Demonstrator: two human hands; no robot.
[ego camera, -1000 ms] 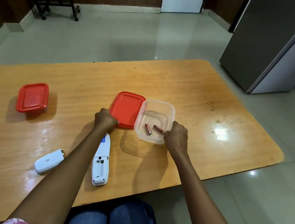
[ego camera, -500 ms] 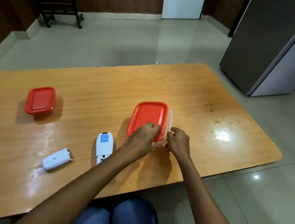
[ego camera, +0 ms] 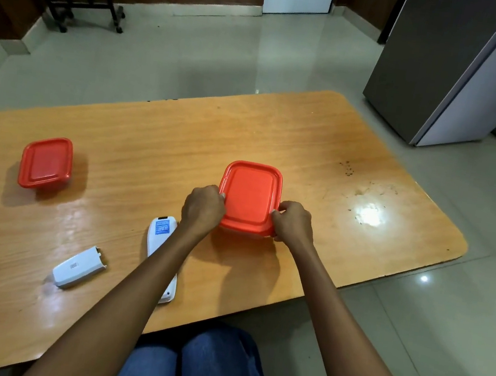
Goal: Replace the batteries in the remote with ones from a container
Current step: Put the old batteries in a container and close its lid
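A red lid [ego camera: 249,196] lies on top of the clear container at the table's middle, hiding the batteries inside. My left hand [ego camera: 203,209] grips the lid's near left corner, and my right hand [ego camera: 293,222] grips its near right corner. The white remote [ego camera: 162,233] lies face down near the front edge, partly hidden under my left forearm. Its loose white battery cover [ego camera: 80,267] rests on the table to the left of it.
A second container with a red lid [ego camera: 46,163] stands at the left of the wooden table [ego camera: 150,148]. A grey fridge [ego camera: 455,67] stands beyond the table's right end. My knees in blue jeans [ego camera: 208,370] are below the front edge.
My left hand picked the red lid up from beside the open container and set it on top. Both hands now hold the lid's near corners.
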